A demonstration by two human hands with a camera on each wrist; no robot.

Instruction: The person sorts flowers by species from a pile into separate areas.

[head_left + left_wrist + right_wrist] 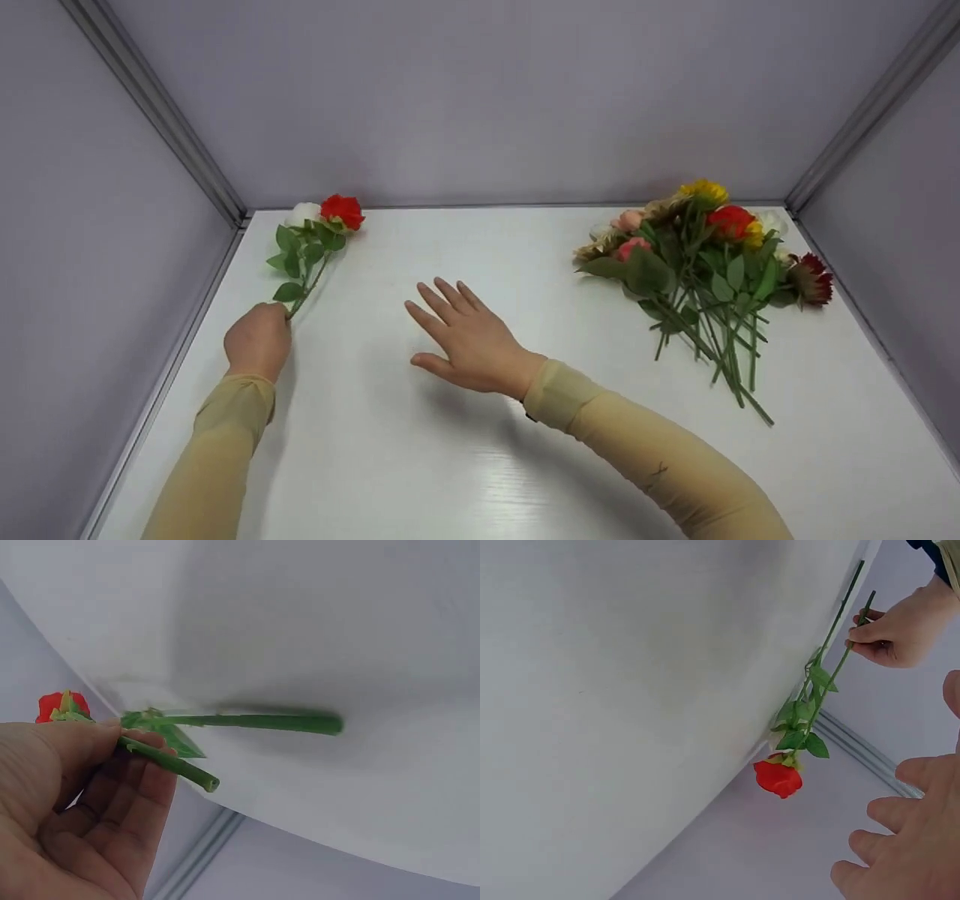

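At the left side of the white table, my left hand (259, 341) pinches the green stem of a red artificial rose (342, 212) between thumb and fingers. The cut end of this held stem (176, 765) sticks out past the fingertips in the left wrist view. Beside it lies a white flower (303, 214), whose leaves overlap those of the rose. Its separate stem (277, 722) runs along the tabletop, outside the hand's grip. Over the middle of the table my right hand (480, 345) is spread palm down, holding nothing, its fingers pointing toward the back left.
A loose pile of artificial flowers (675, 255) in red, yellow, pink, white and dark red lies at the right, with stems pointing toward the front. Grey-white panels (495, 105) enclose the white table (360, 435) at the back and both sides.
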